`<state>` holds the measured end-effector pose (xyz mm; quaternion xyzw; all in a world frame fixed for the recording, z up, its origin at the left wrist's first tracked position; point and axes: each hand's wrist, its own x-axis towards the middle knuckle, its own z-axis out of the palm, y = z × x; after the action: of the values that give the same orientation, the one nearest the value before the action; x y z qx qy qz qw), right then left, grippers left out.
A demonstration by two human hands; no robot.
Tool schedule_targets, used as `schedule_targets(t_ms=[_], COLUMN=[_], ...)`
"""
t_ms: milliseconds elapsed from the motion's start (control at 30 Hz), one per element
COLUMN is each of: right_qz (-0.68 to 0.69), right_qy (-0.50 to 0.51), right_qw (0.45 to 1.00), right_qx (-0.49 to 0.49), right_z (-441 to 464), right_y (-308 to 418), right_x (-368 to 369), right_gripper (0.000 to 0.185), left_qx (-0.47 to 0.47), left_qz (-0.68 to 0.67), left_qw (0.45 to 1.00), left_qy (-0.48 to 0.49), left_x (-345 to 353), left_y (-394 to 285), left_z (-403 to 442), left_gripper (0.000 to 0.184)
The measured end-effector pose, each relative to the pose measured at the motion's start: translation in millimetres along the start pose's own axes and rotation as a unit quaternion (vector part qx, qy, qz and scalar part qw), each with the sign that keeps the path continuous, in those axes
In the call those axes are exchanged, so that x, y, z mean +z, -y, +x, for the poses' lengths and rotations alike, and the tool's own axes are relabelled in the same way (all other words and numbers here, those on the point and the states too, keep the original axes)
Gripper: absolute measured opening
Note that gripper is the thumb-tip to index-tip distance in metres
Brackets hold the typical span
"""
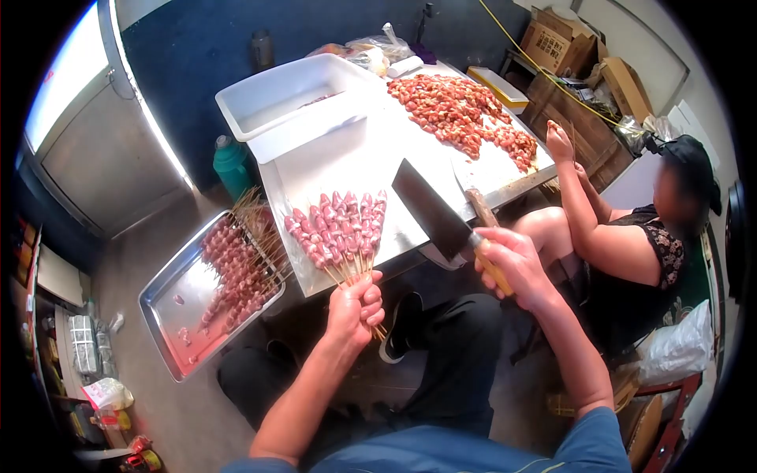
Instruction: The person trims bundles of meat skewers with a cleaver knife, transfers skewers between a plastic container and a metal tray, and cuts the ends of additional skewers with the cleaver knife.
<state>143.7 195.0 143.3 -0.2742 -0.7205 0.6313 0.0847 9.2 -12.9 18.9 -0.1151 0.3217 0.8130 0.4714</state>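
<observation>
My left hand (354, 309) is closed round the sticks of several meat skewers (339, 229). Their red pieces of meat fan out over the near edge of the white table (315, 175). In my right hand (512, 264) is a cleaver (435, 213), gripped by its wooden handle, its broad dark blade pointing up and left. The blade is apart from the skewers, to their right. A second knife with a wooden handle (481, 208) lies on the table just beyond the cleaver; part of it is hidden.
A metal tray (162, 303) of skewers stands at the left. On the table are a white plastic tub (303, 130) and a pile of cut meat (453, 110). A co-worker (623, 229) sits at the right, hands raised by the table edge. A green flask (231, 167) stands behind the tray.
</observation>
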Motion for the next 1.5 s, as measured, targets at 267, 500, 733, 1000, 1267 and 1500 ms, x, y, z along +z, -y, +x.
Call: schedule_targets(t_ms=[267, 500, 733, 1000, 1267, 1500], right_qz=[-0.06, -0.048, 0.027, -0.031, 0.008, -0.071], right_qy=[0.1, 0.079, 0.07, 0.104, 0.08, 0.124], right_qw=[0.992, 0.994, 0.996, 0.992, 0.996, 0.99], right_qx=[-0.04, 0.055, -0.047, 0.066, -0.024, -0.023], right_z=[62.6, -4.4, 54.5, 6.9, 32.5, 60.5], right_y=[-0.1, 15.1, 21.8, 15.5, 27.8, 13.7], right_x=[36.3, -12.1, 33.1, -2.1, 29.2, 36.9], right_gripper=[0.037, 0.038, 0.044, 0.042, 0.041, 0.033], left_qx=[0.005, -0.001, 0.003, -0.005, -0.001, -0.007], left_qz=[0.0, 0.0, 0.0, -0.01, 0.007, 0.014], left_qw=[1.0, 1.0, 1.0, 1.0, 1.0, 1.0], left_qy=[-0.004, -0.003, 0.008, 0.008, -0.001, 0.007], left_x=[0.2, 3.3, -0.6, -1.5, -0.7, -1.8], left_y=[0.9, -0.7, -0.4, -0.2, -1.5, -3.8], left_z=[1.0, -1.4, 0.8, 1.5, 1.2, 1.3], left_gripper=[0.014, 0.015, 0.014, 0.014, 0.015, 0.014])
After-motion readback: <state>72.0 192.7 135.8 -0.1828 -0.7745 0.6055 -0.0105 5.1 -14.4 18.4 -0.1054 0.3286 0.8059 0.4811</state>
